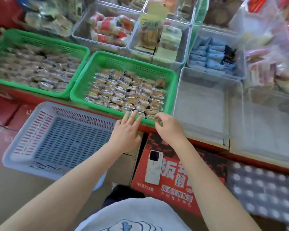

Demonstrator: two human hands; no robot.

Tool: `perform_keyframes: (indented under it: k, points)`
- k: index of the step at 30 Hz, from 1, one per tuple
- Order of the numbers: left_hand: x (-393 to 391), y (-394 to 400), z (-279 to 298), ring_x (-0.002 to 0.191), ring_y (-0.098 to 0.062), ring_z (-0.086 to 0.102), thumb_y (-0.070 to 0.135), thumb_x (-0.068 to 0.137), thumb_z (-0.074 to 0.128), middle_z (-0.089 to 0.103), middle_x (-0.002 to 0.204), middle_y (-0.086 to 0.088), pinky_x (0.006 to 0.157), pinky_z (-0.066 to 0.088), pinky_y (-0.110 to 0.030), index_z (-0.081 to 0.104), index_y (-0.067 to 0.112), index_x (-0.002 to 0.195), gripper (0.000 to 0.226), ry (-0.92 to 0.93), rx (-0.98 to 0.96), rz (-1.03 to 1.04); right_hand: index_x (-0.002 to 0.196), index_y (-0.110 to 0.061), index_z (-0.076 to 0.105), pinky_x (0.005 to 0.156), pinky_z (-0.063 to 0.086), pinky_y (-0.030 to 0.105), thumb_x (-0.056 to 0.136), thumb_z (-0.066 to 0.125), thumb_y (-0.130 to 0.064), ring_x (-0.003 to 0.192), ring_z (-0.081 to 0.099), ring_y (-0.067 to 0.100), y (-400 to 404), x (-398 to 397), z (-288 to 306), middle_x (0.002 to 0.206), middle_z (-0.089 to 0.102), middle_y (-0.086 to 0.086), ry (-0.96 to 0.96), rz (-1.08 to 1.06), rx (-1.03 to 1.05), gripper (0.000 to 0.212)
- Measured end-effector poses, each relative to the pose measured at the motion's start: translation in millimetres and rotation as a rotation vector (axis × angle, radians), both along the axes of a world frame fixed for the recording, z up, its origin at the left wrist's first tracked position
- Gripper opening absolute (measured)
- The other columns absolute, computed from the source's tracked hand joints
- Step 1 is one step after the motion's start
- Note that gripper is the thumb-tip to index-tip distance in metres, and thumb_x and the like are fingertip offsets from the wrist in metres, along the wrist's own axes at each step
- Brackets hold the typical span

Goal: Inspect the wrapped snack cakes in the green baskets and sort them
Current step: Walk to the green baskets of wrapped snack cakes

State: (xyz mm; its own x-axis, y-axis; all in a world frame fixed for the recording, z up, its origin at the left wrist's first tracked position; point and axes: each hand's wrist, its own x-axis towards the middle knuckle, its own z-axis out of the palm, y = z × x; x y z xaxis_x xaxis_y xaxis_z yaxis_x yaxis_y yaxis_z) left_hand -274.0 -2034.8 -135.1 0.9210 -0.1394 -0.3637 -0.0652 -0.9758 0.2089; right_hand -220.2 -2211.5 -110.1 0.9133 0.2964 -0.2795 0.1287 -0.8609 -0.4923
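- The left hand [126,130] reaches to the near rim of the nearer green basket [172,90]; its fingers are straight and spread, the tips lying over the rim at the nearest row of cakes, and whether they touch a wrapper cannot be told
- The right hand [169,128] is at the same rim, just beside the left; its fingers are curled with thumb and forefinger drawn close at the basket edge, but whether they pinch a wrapper or the rim is hidden by the hand itself
- The wrapped snack cakes [127,92] fill that basket in packed rows; print on the wrappers is too small to read
- A second green basket [40,42] sits to the left and further back, also full of wrapped cakes, heavily blurred and cut off at the left edge
- A grey slotted basket [57,139] stands in front on the left, partly covered by the left forearm
- A clear bin [207,105] is right of the nearer green basket, its far side smeared by blur
- A white phone [153,167] lies face down on a red carton [182,180], whose lower part is hidden by the right arm and the shirt
- Clear bins of other packets at the back are too blurred to name
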Motion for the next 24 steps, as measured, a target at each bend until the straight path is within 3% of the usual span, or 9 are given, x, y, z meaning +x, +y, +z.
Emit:
perform_keyframes:
  k: [2, 7, 12, 14, 17, 21, 24]
  points:
    - [4.1, -1.6, -15.0, 0.156, -0.029, -0.007, 0.042, 0.100, 0.045, -0.009, 0.170, -0.003, 0.124, 0.014, -0.051, -0.001, 0.025, 0.162, 0.080, 0.022, 0.035, 0.003, 0.120, -0.015, 0.064, 0.088, 0.047, 0.037, 0.096, 0.051, -0.009, 0.106, 0.060, 0.025, 3.4, 20.1, -15.7, 0.113, 0.068, 0.004, -0.059, 0.031, -0.067, 0.028]
    - [-4.2, -0.5, -38.2, 0.155, -0.028, -0.016, 0.041, 0.098, 0.045, -0.019, 0.168, -0.004, 0.124, 0.009, -0.053, -0.010, 0.025, 0.161, 0.085, 0.068, 0.080, -0.014, 0.114, -0.020, 0.062, 0.103, 0.031, 0.043, 0.090, 0.043, 0.003, 0.109, 0.055, 0.028, 11.1, 56.5, -48.9, 0.099, 0.066, 0.005, -0.064, 0.207, -0.427, 0.039]
    - [-6.7, 1.2, -39.3, 0.154, -0.025, -0.020, 0.039, 0.096, 0.047, -0.021, 0.167, -0.002, 0.125, 0.004, -0.051, -0.010, 0.028, 0.161, 0.087, 0.058, 0.041, 0.004, 0.101, -0.021, 0.049, 0.105, 0.029, 0.049, 0.094, 0.048, -0.005, 0.115, 0.049, 0.028, 27.4, 76.7, -49.5, 0.106, 0.064, 0.006, 0.028, 0.341, -0.657, 0.018]
    - [-6.6, 0.0, -39.0, 0.153, -0.024, -0.023, 0.037, 0.095, 0.048, -0.023, 0.166, 0.000, 0.126, 0.002, -0.050, -0.011, 0.029, 0.161, 0.089, 0.079, 0.016, 0.027, 0.098, -0.024, 0.047, 0.101, 0.029, 0.046, 0.092, 0.044, -0.003, 0.116, 0.048, 0.027, 30.3, 83.4, -49.9, 0.109, 0.065, 0.004, 0.063, 0.364, -0.670, 0.022]
    - [-7.5, -2.0, -40.2, 0.152, -0.023, -0.026, 0.036, 0.094, 0.051, -0.026, 0.165, 0.000, 0.125, 0.000, -0.050, -0.013, 0.030, 0.160, 0.092, 0.097, -0.004, 0.044, 0.109, -0.020, 0.050, 0.102, 0.030, 0.045, 0.093, 0.042, -0.001, 0.114, 0.051, 0.028, 34.3, 85.3, -51.5, 0.110, 0.065, 0.005, 0.046, 0.411, -0.694, 0.027]
    - [-6.2, -0.5, -40.8, 0.151, -0.020, -0.027, 0.037, 0.094, 0.051, -0.027, 0.165, 0.003, 0.126, -0.002, -0.049, -0.012, 0.033, 0.160, 0.092, 0.105, -0.046, 0.072, 0.116, -0.012, 0.052, 0.109, 0.025, 0.049, 0.090, 0.041, 0.007, 0.092, 0.054, 0.027, 35.2, 88.9, -54.8, 0.085, 0.057, -0.001, 0.097, 0.407, -0.647, 0.034]
    - [-6.0, -0.7, -42.4, 0.151, -0.020, -0.029, 0.038, 0.094, 0.051, -0.028, 0.165, 0.004, 0.126, -0.002, -0.049, -0.012, 0.034, 0.160, 0.092, 0.114, -0.046, 0.068, 0.118, -0.014, 0.055, 0.111, 0.025, 0.048, 0.088, 0.046, 0.004, 0.097, 0.055, 0.026, 31.7, 91.7, -53.7, 0.097, 0.061, 0.000, 0.144, 0.363, -0.558, 0.036]
